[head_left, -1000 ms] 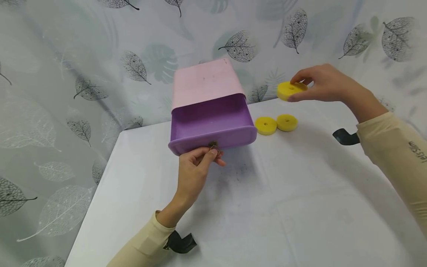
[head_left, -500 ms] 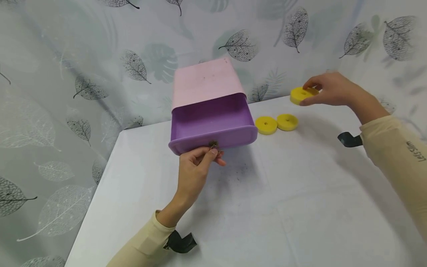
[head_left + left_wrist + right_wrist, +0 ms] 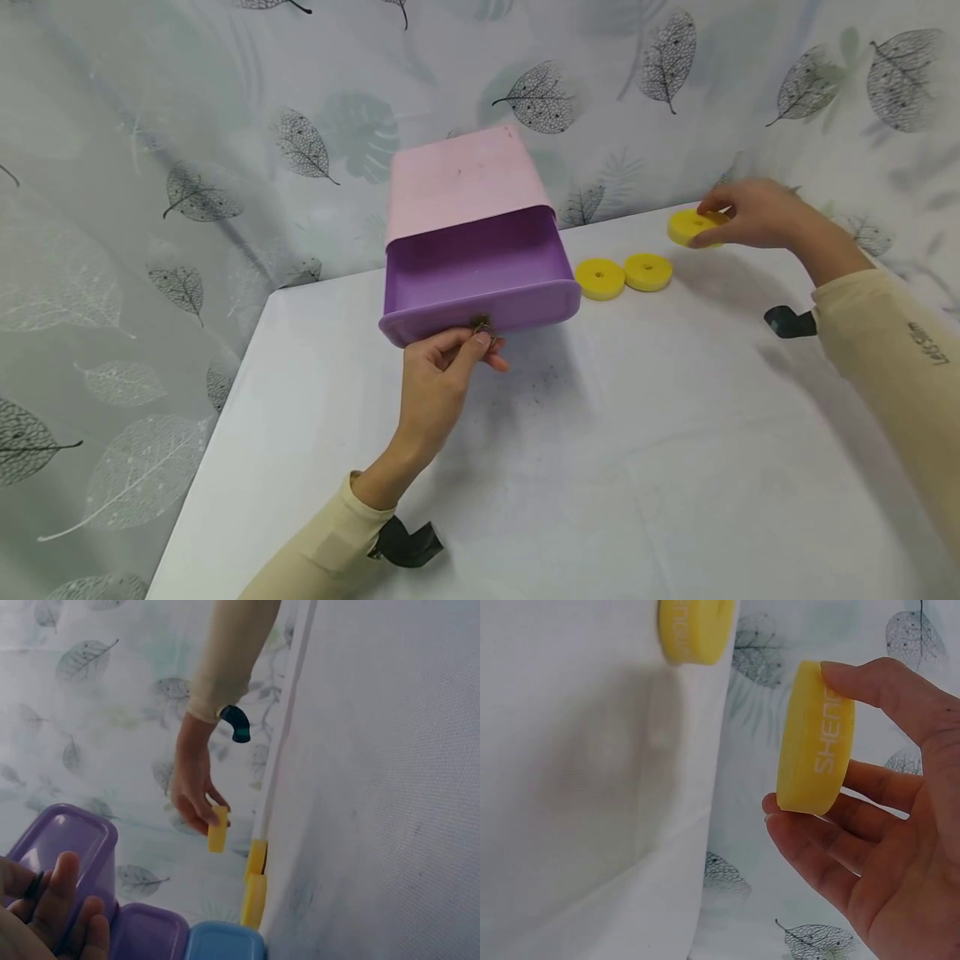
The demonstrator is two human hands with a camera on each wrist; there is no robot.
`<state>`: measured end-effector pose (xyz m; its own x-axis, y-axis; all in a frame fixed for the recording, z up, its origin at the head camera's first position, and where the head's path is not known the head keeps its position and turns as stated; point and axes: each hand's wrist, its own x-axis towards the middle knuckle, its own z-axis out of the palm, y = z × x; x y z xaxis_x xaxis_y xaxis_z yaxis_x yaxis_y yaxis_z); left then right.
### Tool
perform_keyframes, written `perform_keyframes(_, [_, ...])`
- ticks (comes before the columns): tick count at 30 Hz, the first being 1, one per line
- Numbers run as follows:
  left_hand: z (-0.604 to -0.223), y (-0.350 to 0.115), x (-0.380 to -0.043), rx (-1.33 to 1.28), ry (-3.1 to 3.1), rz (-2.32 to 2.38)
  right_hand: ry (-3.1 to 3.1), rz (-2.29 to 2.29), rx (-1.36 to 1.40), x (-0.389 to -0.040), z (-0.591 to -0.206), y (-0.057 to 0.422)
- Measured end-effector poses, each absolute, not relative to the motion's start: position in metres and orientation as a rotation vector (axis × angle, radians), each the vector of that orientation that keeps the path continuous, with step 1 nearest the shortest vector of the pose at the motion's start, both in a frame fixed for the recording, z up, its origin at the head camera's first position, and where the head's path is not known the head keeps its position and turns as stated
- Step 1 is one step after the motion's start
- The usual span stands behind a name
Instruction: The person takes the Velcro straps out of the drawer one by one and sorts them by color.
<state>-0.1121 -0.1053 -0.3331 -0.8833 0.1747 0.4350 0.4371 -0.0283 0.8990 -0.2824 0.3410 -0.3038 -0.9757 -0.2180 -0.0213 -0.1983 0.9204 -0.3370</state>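
Observation:
My left hand (image 3: 433, 387) pinches a small metal ring pull (image 3: 484, 331) on the front of the purple drawer (image 3: 528, 305). This drawer stands pulled out of the pink cabinet (image 3: 465, 183), and its visible inside holds nothing. Off to the right, my right hand (image 3: 759, 218) grips a thick yellow disc (image 3: 810, 742) with a small centre hole, thumb on one edge and fingertips on the other. White letters run along its rim. It is raised above the far part of the table. Two matching discs, one nearer the cabinet (image 3: 600, 279) and one beside it (image 3: 648, 272), lie flat on the table.
The white table (image 3: 720, 467) meets a leaf-patterned curtain (image 3: 600, 100) at the back. Below the pulled-out drawer, the left wrist view shows another purple drawer front (image 3: 150, 934) and a blue one (image 3: 225, 943). Black curved pieces hang at both wrists.
My right hand has moved right and lower, carrying the yellow disc away from the cabinet and the two lying discs. My left hand stays on the ring pull, and the drawer has not moved.

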Motion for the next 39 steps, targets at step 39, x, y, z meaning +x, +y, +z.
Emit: perform_keyframes(39, [-0.333, -0.106, -0.112, -0.658, -2.051, -2.018, 2.922, -0.624, -0.228, -0.280, -0.343, 0.346])
